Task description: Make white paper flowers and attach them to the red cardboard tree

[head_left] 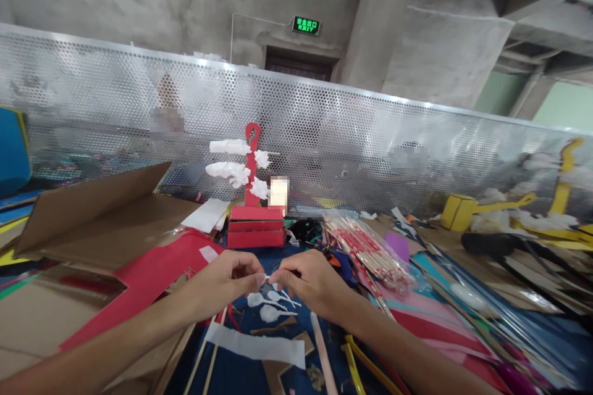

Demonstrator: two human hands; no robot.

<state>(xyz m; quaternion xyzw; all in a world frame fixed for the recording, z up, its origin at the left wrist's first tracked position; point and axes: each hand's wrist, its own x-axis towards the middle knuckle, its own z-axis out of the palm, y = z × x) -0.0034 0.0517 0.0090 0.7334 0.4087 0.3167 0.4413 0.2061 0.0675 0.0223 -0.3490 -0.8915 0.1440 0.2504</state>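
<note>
My left hand and my right hand meet above the middle of the blue table. Each pinches one end of a small white piece, seemingly twisted paper; fingers cover most of it. Just below lie several white paper buds with rounded heads and thin twisted tails. Nearer to me is a white paper strip. Beyond the hands stands a red upright stand on a red block base, with white crumpled paper pieces on its sides.
At left are a folded cardboard sheet and red card. A plastic bag of sticks lies at right, yellow-handled scissors in front. A perforated metal panel closes off the back. Yellow pieces stand far right.
</note>
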